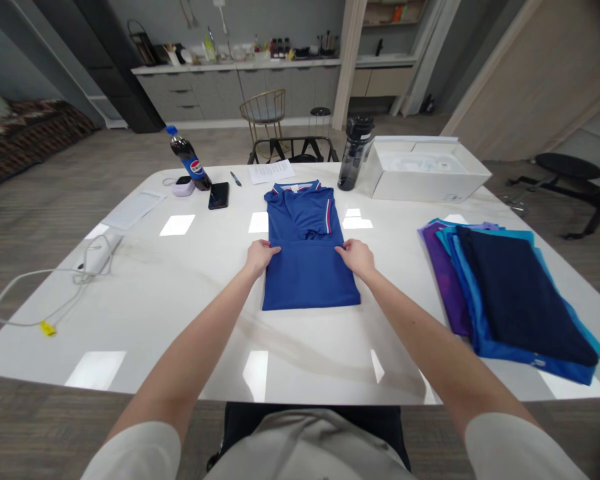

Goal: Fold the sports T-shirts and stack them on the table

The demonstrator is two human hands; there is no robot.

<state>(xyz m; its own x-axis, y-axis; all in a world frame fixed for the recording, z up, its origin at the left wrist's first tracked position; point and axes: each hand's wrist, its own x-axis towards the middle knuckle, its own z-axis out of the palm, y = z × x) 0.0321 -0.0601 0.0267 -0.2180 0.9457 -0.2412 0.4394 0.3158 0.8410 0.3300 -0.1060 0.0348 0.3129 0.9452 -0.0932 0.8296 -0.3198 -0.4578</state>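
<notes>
A blue polo shirt (310, 277) lies partly folded on the white table, its striped collar facing away from me. Its lower part is turned up over the body, and a sleeve with a red and white striped cuff rests across the upper part. My left hand (261, 257) pinches the turned-up edge at the left side, thumb on top. At the right side my right hand (357, 257) pinches the same edge in the same way. The fingers beneath the cloth are hidden.
Right of me lies a stack of folded clothes (523, 293). Behind the shirt stand a dark water bottle (353, 153) and a white box (425, 173). A cola bottle (190, 160), a phone (219, 195) and a white power strip (100, 253) with its cable are at left.
</notes>
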